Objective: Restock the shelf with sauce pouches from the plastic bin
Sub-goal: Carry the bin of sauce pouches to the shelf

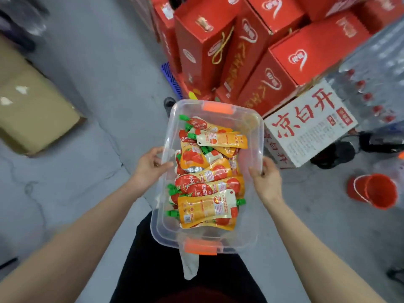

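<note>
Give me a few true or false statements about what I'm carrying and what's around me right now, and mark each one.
1. Both hands grip the clear plastic bin by its long sides: left hand, right hand. True.
2. The bin is empty. False: sauce pouches lie piled in it.
3. The pouch caps are blue. False: green.
4. Red cartons are stacked ahead. True.
5. An orange bucket sits on the floor. True.

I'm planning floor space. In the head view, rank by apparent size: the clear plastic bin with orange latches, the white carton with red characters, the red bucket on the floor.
1. Clear plastic bin, largest, though it is held closest to the camera, which inflates it.
2. White carton.
3. Red bucket, clearly smallest.
</note>
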Tool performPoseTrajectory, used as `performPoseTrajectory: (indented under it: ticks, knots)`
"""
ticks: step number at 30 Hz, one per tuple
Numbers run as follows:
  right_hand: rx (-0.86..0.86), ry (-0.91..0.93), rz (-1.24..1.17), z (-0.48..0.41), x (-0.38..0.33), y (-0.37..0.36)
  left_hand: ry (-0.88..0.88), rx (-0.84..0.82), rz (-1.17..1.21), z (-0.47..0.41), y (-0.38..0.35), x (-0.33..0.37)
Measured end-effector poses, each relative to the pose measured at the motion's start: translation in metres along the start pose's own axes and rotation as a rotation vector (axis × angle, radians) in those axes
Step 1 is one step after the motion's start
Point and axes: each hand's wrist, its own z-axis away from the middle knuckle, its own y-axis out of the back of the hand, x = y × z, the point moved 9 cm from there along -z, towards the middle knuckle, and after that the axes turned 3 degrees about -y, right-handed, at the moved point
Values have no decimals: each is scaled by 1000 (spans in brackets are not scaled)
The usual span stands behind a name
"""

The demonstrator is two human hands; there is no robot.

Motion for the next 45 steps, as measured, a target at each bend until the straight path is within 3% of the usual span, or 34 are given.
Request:
performPoseTrajectory:
  ticks: [8, 15, 24, 32, 45]
  knots:
    - [-100, 194, 74, -19, -209, -150, 29, 215, 131, -58, 212, -24]
    - [-141, 311, 57, -54, -405, -262, 30, 363, 199, -144, 400, 0]
    - [-237, 424, 20, -179, -663, -388, -3, 567, 299, -296, 588, 81]
    - [-281, 495, 44, -279, -899, -467, -29, 623, 369, -461, 741, 157]
    - [-224, 492, 10, -502, -1218, -586, -95, 606, 346, -793, 962, 297]
